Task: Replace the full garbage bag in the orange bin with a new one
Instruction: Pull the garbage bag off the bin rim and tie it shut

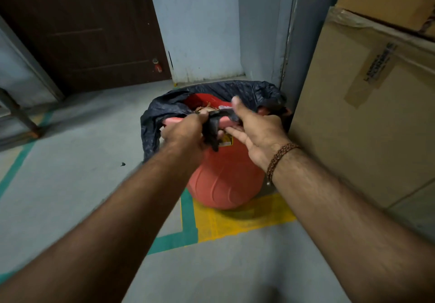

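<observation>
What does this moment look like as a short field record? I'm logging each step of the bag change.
bin: orange bin, upright on a yellow floor patch
bag: black garbage bag still lining the bin, its edge draped over the rim
contents: trash visible inside, items unclear
left hand: left hand grips a bunched part of the bag at the near rim
right hand: right hand with fingers straight, touching the bag beside the left
nearby: cardboard boxes close on the right, dark door behind
new bag: not seen
</observation>
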